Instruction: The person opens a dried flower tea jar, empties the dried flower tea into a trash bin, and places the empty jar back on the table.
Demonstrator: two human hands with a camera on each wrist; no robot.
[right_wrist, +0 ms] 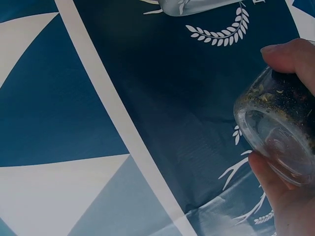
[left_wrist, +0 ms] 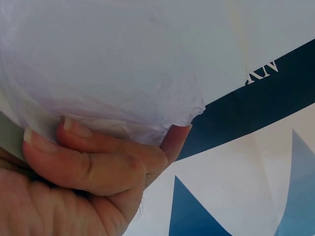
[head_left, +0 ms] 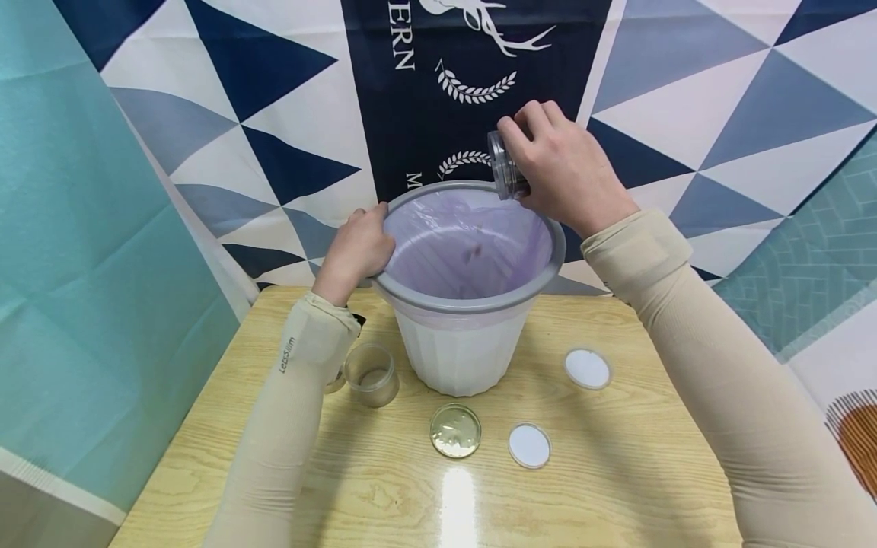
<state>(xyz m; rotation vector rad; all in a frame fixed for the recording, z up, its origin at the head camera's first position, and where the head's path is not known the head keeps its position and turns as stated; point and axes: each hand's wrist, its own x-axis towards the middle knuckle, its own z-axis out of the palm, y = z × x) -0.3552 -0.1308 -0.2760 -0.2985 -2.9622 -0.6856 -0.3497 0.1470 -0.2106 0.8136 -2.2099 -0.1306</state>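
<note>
My right hand (head_left: 558,164) grips a clear jar (head_left: 505,169), tipped on its side over the right back of a bin. In the right wrist view, small dry bits cling inside the jar (right_wrist: 268,105), and my thumb and fingers (right_wrist: 266,177) wrap its sides. The white bin (head_left: 455,350) has a grey rim and a thin purple liner bag (head_left: 445,262). Brown bits show, blurred, within the bin's mouth. My left hand (head_left: 361,245) holds the bin's left rim; in the left wrist view its curled fingers (left_wrist: 93,169) lie against the liner.
A clear open tub (head_left: 372,374) stands left of the bin, with another container (head_left: 336,382) partly hidden behind my left wrist. In front lie a gold-toned round lid (head_left: 455,431) and a white disc (head_left: 530,445); a second white disc (head_left: 587,368) lies right. A patterned cloth (head_left: 294,99) hangs behind.
</note>
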